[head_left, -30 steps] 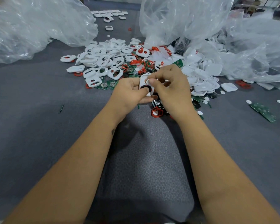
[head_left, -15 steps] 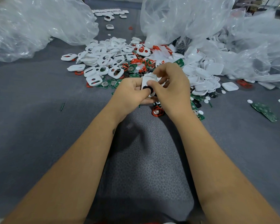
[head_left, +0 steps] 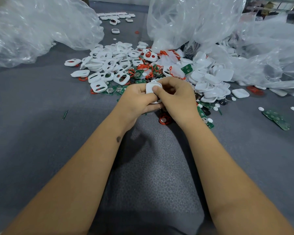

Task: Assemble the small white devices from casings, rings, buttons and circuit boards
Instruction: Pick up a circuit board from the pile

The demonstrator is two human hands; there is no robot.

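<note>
A person's two hands close on a small white casing (head_left: 152, 89) above a grey table (head_left: 32, 133).

The left hand (head_left: 136, 100) grips the casing from below; the right hand (head_left: 176, 97) curls over it, thumb pressing its face. Bare cloth lies nearer; just beyond, loose casings (head_left: 109, 63), red rings (head_left: 148, 68) and green circuit boards (head_left: 277, 117) crowd toward clear plastic bags (head_left: 202, 19).

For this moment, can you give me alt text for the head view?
Both hands hold one small white casing above a grey table: the left hand grips it and the right hand presses a thumb on its face. Behind lie a heap of white casings, red rings, green circuit boards and clear plastic bags.
</note>
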